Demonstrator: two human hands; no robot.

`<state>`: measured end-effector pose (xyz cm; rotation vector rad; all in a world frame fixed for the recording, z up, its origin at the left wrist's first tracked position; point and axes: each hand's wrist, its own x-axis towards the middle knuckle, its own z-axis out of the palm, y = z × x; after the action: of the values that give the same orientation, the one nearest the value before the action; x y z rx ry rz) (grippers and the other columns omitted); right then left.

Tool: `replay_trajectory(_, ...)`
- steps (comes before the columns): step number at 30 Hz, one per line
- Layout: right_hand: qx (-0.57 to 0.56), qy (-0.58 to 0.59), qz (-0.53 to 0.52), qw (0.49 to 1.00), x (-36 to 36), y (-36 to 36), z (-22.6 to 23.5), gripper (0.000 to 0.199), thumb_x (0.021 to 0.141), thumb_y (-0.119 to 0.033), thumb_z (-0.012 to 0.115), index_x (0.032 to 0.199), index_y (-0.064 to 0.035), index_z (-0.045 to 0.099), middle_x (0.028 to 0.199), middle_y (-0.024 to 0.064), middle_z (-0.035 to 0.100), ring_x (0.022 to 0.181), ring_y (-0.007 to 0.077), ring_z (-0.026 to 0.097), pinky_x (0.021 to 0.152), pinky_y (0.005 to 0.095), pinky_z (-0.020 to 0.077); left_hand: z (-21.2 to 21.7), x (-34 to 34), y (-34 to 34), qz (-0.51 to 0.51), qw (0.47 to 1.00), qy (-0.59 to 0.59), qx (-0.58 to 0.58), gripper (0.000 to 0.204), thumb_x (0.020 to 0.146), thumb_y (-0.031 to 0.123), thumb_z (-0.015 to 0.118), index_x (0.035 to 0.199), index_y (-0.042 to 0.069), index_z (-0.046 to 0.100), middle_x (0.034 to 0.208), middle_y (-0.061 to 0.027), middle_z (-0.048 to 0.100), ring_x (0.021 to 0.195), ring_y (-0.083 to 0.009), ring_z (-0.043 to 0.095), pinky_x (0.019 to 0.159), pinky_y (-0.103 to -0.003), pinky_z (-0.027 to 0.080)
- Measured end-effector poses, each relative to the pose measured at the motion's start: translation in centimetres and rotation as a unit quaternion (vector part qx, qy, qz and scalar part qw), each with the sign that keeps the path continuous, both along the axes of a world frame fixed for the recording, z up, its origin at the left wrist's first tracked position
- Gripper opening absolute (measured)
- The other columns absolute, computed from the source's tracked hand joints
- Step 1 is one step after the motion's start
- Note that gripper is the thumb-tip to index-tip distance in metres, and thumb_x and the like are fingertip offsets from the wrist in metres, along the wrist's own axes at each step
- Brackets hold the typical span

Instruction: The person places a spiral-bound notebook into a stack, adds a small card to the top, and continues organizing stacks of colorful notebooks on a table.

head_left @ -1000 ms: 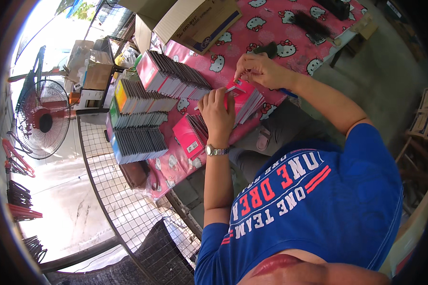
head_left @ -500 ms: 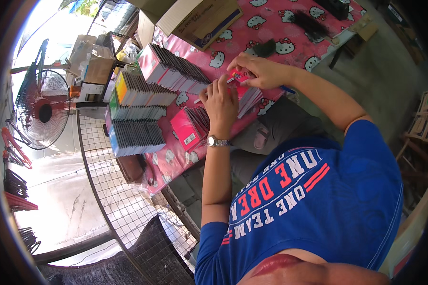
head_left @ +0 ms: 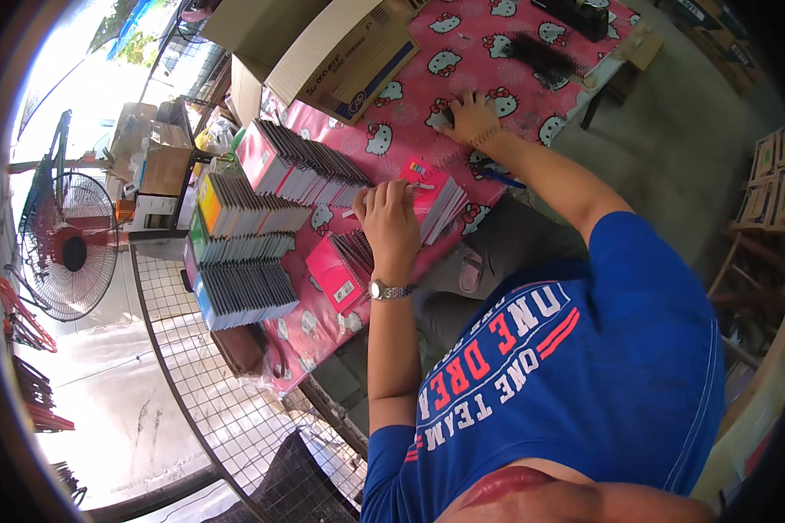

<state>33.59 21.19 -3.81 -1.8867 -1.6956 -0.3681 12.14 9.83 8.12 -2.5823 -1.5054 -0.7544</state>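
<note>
My left hand (head_left: 388, 216) is closed around a thin white stick (head_left: 423, 185), whose ends stick out on both sides of the fingers. It is beside a stack of pink notebooks (head_left: 445, 209) with a multicoloured patch on the top cover. Farther out, my right hand (head_left: 474, 119) rests on the tablecloth, fingers spread over a small dark object (head_left: 447, 115) that they partly hide. A fine spiral wire shows by that wrist. Nearer than the left hand lie more pink spiral notebooks (head_left: 330, 275).
Tall rows of spiral-bound notebooks (head_left: 301, 166) stand on the left of the pink patterned table (head_left: 392, 144). Beyond them is an open cardboard box (head_left: 344, 74). Dark wire coils (head_left: 541, 61) lie at the far right. A fan (head_left: 74, 253) and wire mesh (head_left: 192, 340) are at left.
My right hand has left the pink notebook stack and moved out to the dark object on the table. The left hand still grips the white stick. The view has shifted slightly.
</note>
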Motion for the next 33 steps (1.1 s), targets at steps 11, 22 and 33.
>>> replay_trajectory(11,-0.463,0.454,0.651,0.395,-0.3,-1.6,14.2,0.036,0.083,-0.024,0.069,0.114,-0.0080,0.070,0.125,0.0086,0.059,0.111,0.0183,0.054,0.094,0.0328,0.0429,-0.3,-1.0,-0.4,0.043,0.997,-0.059,-0.023,0.036,0.075,0.028,0.078,0.104,0.013,0.063,0.103,-0.0053,0.061,0.108,-0.0294,0.052,0.096,-0.051,0.036)
replay_trajectory(22,-0.444,0.545,0.653,0.280,0.2,-2.0,14.9,0.043,0.079,-0.033,0.074,0.109,-0.0028,0.070,0.113,0.0090,0.057,0.104,0.0178,0.057,0.085,0.0326,0.0474,0.6,0.2,-0.5,0.037,0.997,-0.066,-0.030,0.038,0.074,0.027,0.080,0.102,0.008,0.062,0.100,-0.0077,0.062,0.102,-0.0302,0.054,0.089,-0.045,0.041)
replay_trajectory(33,-0.418,0.543,0.669,0.286,-1.1,-1.4,14.1,0.041,0.076,-0.028,0.075,0.106,0.0004,0.071,0.105,0.0100,0.062,0.095,0.0175,0.061,0.083,0.0317,0.0483,0.7,-0.8,-0.7,0.034,0.994,-0.101,-0.034,0.038,0.074,0.019,0.081,0.103,0.004,0.061,0.099,-0.0106,0.063,0.099,-0.0324,0.055,0.088,-0.042,0.044)
